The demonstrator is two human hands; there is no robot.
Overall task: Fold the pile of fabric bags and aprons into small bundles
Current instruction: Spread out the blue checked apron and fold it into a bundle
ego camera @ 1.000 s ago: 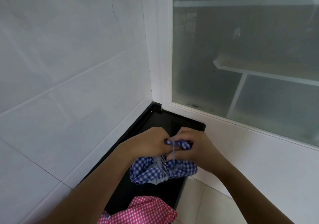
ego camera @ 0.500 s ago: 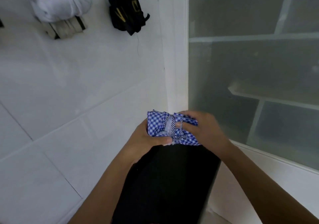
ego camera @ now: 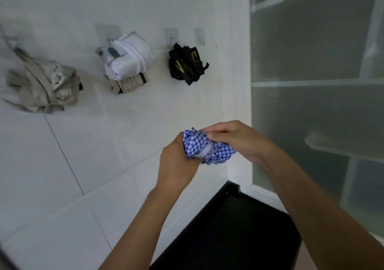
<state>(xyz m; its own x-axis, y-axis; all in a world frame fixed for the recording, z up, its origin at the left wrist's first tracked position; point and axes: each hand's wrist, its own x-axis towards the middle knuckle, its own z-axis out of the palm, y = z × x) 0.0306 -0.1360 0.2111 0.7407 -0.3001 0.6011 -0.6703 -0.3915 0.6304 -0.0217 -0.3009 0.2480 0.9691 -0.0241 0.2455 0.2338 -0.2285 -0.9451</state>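
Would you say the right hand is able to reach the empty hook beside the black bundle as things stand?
Probably yes: nothing lies between the right hand and the empty hook, only bare wall. But it grips the blue checked bundle with the left hand, so the bundle would come along.

Black bundle [ego camera: 187,64] on wall: gold lettering, creased by folds, no word legible.

Gingham bundle [ego camera: 207,147], woven cloth, wall tiles [ego camera: 83,155], glossy, beige bundle [ego camera: 41,86] at nine o'clock, coarse cloth, white bundle [ego camera: 133,59] at eleven o'clock, soft cloth, black bundle [ego camera: 187,64] at twelve o'clock, matt cloth, window pane [ego camera: 311,62] at two o'clock, frosted glass, counter [ego camera: 228,238] at six o'clock, matt
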